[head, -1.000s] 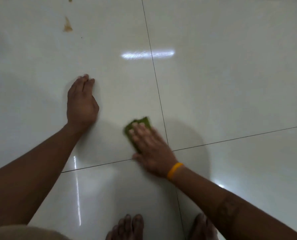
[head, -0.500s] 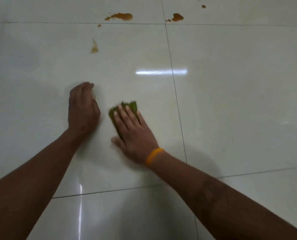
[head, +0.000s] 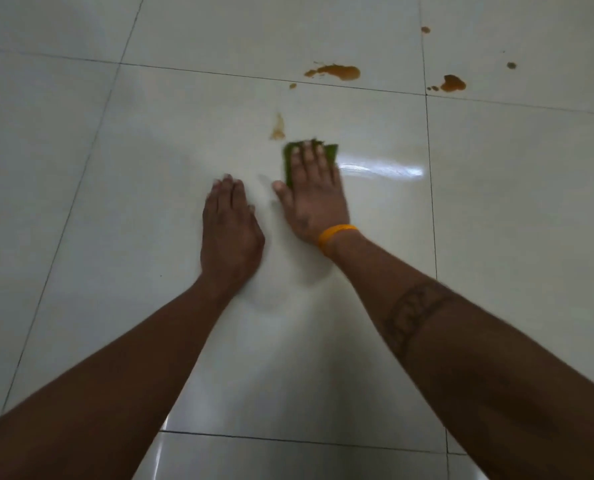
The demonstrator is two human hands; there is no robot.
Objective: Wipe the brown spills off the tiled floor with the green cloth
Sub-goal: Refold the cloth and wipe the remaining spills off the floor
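The right hand [head: 314,199] hides most of the green cloth [head: 330,152].

- The tiled floor [head: 496,237] is pale and glossy, smooth enough to mirror a bright streak of light, with thin dark grout lines.
- The green cloth [head: 330,152] looks soft and matt, slightly fuzzy at its edge.
- The brown spills [head: 337,71] appear wet and shiny.
- The orange wristband [head: 335,233] looks smooth, like rubber.

We see the green cloth [head: 330,154] flat on the tiled floor [head: 150,168], just below a faint brown smear [head: 277,128]; darker brown spills [head: 337,71] lie farther off.
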